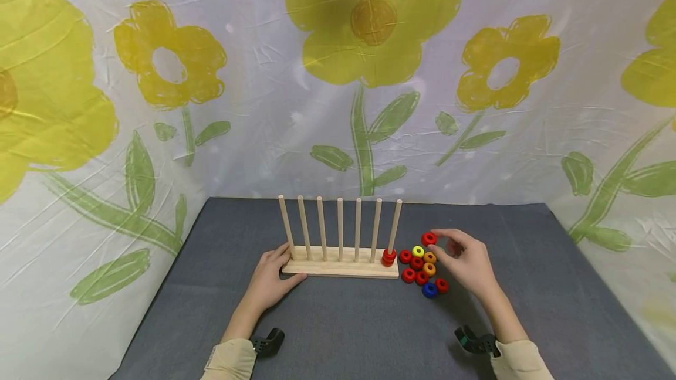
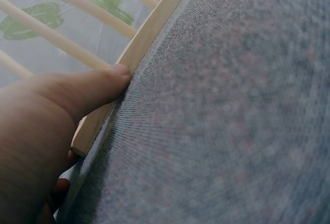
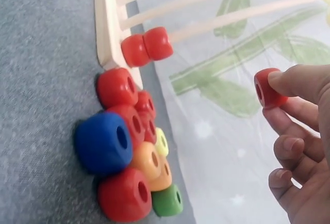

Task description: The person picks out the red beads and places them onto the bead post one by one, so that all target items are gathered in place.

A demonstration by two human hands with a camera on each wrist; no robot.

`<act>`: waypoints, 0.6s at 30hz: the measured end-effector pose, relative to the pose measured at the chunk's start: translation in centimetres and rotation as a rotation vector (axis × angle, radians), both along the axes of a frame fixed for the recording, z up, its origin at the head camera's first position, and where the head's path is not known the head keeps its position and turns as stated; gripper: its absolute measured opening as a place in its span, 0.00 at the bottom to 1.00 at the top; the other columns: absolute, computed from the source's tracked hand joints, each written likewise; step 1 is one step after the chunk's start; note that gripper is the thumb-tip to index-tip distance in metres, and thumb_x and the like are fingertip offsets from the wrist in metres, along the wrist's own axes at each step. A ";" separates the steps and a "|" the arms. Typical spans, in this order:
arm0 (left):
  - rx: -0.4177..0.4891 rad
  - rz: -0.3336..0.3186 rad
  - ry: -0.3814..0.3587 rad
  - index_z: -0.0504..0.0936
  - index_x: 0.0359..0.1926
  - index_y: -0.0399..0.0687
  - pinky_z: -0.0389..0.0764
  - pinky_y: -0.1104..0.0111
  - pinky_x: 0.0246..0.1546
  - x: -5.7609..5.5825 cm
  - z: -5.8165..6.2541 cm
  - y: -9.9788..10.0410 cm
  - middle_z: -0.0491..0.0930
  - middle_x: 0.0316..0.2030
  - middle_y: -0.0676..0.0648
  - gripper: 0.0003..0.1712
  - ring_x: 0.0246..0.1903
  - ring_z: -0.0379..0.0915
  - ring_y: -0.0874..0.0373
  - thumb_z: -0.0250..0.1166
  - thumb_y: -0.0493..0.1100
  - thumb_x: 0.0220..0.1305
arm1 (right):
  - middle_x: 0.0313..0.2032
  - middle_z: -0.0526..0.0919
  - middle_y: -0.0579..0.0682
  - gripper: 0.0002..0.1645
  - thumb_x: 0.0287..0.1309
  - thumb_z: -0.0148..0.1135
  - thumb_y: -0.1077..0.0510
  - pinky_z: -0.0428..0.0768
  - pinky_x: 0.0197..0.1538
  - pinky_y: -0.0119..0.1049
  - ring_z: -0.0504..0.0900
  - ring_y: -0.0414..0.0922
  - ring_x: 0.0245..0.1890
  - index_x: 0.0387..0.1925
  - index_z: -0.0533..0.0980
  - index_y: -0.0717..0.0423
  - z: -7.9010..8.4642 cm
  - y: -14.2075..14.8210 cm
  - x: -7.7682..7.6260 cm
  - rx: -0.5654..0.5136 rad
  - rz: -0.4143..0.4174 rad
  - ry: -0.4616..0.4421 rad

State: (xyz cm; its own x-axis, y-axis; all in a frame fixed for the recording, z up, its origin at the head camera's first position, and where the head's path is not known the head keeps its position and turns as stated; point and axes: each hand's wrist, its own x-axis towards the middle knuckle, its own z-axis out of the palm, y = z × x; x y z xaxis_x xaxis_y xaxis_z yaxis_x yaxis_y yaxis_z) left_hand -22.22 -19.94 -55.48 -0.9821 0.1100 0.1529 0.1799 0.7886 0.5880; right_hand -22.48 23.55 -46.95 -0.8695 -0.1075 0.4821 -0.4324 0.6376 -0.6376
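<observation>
A wooden peg rack (image 1: 338, 268) with a row of upright rods stands on the dark cloth. Two red beads (image 1: 388, 258) are stacked on its rightmost rod. My left hand (image 1: 269, 280) grips the rack's left end, its thumb (image 2: 98, 90) along the front edge of the base. Between thumb and fingers, my right hand (image 1: 467, 260) pinches a red bead (image 3: 268, 87) in the air, above and behind the loose beads. That bead's hole faces sideways in the right wrist view. Loose beads lie right of the rack: several red, two orange, a yellow bead (image 1: 418, 251) and a blue bead (image 1: 430, 290).
A green bead (image 3: 168, 200) lies at the edge of the loose group in the right wrist view. Dark grey cloth (image 1: 338, 333) covers the table. Behind it hangs a pale sheet (image 1: 253, 133) printed with yellow flowers.
</observation>
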 end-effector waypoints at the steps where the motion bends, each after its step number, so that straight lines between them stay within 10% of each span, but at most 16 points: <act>1: 0.002 -0.001 0.001 0.74 0.75 0.37 0.67 0.37 0.70 0.0 0.0 0.0 0.66 0.78 0.37 0.45 0.72 0.62 0.35 0.77 0.55 0.65 | 0.25 0.73 0.44 0.17 0.60 0.78 0.63 0.65 0.27 0.32 0.65 0.37 0.23 0.51 0.88 0.52 0.1 -0.1 -0.1 -0.001 0.004 0.002; 18: 0.008 -0.006 0.007 0.73 0.75 0.37 0.67 0.37 0.70 0.1 0.1 0.0 0.66 0.78 0.37 0.45 0.72 0.62 0.35 0.77 0.55 0.66 | 0.29 0.79 0.42 0.17 0.60 0.78 0.64 0.66 0.28 0.32 0.67 0.37 0.24 0.51 0.88 0.54 0.9 -1.4 -0.8 -0.004 0.020 0.038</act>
